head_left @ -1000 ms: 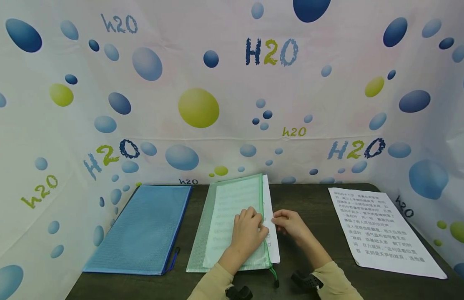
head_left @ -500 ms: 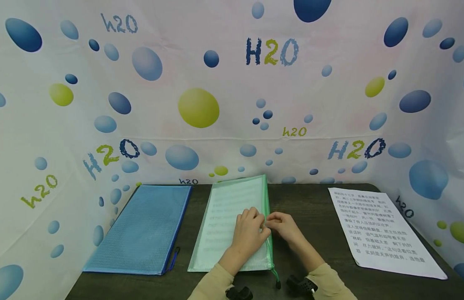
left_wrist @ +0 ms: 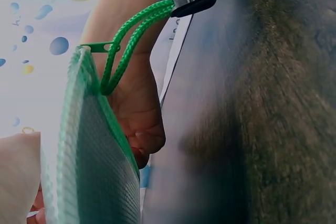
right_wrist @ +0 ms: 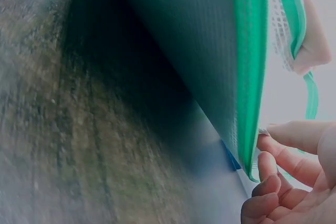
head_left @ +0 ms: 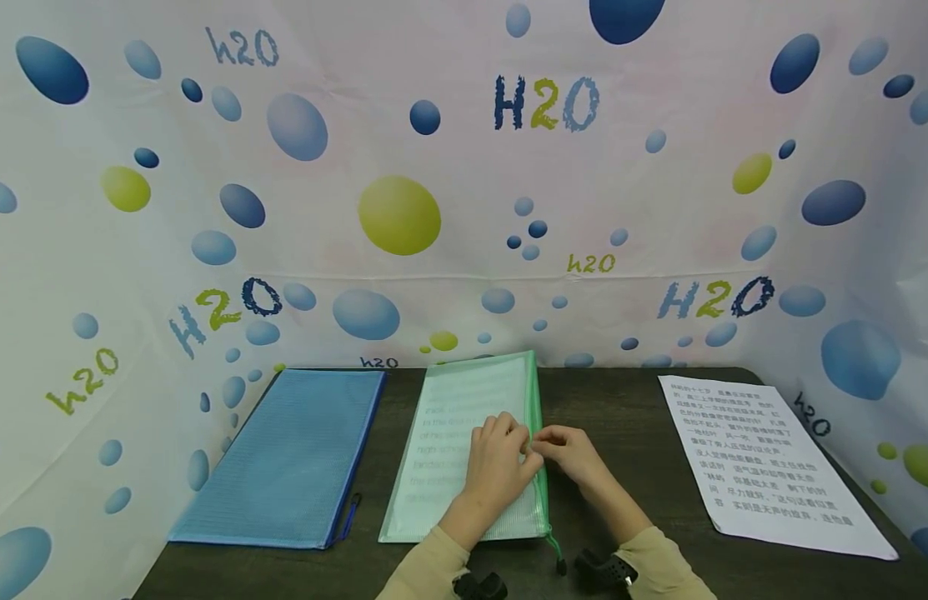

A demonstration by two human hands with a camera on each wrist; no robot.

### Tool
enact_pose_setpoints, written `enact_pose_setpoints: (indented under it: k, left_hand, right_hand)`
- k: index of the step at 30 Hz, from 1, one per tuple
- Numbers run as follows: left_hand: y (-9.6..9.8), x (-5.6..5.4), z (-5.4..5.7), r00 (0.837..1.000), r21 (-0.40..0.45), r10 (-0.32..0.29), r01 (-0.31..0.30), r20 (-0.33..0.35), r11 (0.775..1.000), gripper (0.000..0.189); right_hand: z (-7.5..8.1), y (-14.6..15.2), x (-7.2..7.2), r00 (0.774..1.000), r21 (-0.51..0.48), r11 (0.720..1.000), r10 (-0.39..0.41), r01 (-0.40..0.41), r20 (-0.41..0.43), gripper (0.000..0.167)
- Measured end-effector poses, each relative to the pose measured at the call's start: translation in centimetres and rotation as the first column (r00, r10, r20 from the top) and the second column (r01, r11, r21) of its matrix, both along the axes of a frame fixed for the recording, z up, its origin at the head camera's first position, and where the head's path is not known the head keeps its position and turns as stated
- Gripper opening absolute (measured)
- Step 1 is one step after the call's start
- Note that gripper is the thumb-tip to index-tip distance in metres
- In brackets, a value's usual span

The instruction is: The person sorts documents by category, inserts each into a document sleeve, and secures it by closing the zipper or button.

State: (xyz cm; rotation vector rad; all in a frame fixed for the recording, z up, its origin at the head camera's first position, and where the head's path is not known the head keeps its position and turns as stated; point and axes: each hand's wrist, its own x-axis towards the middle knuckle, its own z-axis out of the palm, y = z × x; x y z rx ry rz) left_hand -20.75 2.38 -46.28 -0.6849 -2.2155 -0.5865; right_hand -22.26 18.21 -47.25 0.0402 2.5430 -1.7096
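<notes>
A green mesh zip pouch [head_left: 433, 500] lies in the middle of the table, its zip edge facing right. Through its cover shows a sheet with faint printed lines [head_left: 441, 433]. My left hand [head_left: 501, 467] rests on the cover, thumb and bent forefinger pinching the edge of the opening. Close beside it, my right hand [head_left: 572, 454] is at the opening; in the right wrist view its thumb and forefinger [right_wrist: 294, 137] pinch the white paper's edge between the two green zip bands [right_wrist: 252, 77]. A green cord pull [left_wrist: 128, 40] hangs from the pouch's near corner.
To the left lies a blue mesh zip pouch [head_left: 283, 458] with a blue cord pull. At the far right is a printed sheet [head_left: 771, 467]. A white curtain with coloured dots [head_left: 464, 167] stands behind the dark table [head_left: 614, 400].
The white paper that stuck out past the pouch's right edge has slid left inside it. My right hand moved left with it, up to the opening; my left hand stayed nearly in place.
</notes>
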Motion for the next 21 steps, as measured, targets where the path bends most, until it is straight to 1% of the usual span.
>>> enact_pose_setpoints:
  k: [3, 6, 12, 14, 17, 21]
  left_hand:
    - [0.2, -0.1, -0.2, 1.0, 0.025, 0.016, -0.016, -0.01, 1.0, 0.021]
    - [0.3, -0.1, -0.4, 0.999, 0.043, 0.029, -0.029, -0.017, 0.999, 0.022]
    - [0.5, -0.1, -0.5, 0.999, 0.05, 0.045, -0.044, -0.008, 0.998, 0.025]
    - [0.5, -0.2, -0.5, 0.999, 0.054, 0.049, -0.048, -0.011, 0.997, 0.025]
    - [0.4, -0.3, -0.7, 0.998, 0.069, 0.058, -0.056, -0.039, 0.996, 0.026]
    - [0.4, -0.5, -1.0, 0.995, 0.089, 0.08, -0.074, -0.06, 0.993, 0.027]
  right_hand:
    - [0.1, 0.4, 0.0, 1.0, 0.01, 1.0, -0.001, 0.0, 0.013, 0.022]
    - [0.1, 0.9, 0.1, 1.0, -0.001, 1.0, 0.003, -0.003, 0.019, 0.025]
    - [0.1, 2.2, 0.9, 1.0, -0.035, 0.999, 0.015, -0.014, 0.018, 0.03]
    - [0.1, 2.6, 1.2, 0.999, -0.055, 0.998, 0.03, -0.029, 0.023, 0.032]
    - [0.2, 3.1, 1.7, 0.995, -0.101, 0.991, 0.092, -0.088, 0.036, 0.035]
    - [0.4, 3.8, 2.4, 0.974, -0.195, 0.961, 0.214, -0.196, 0.076, 0.04]
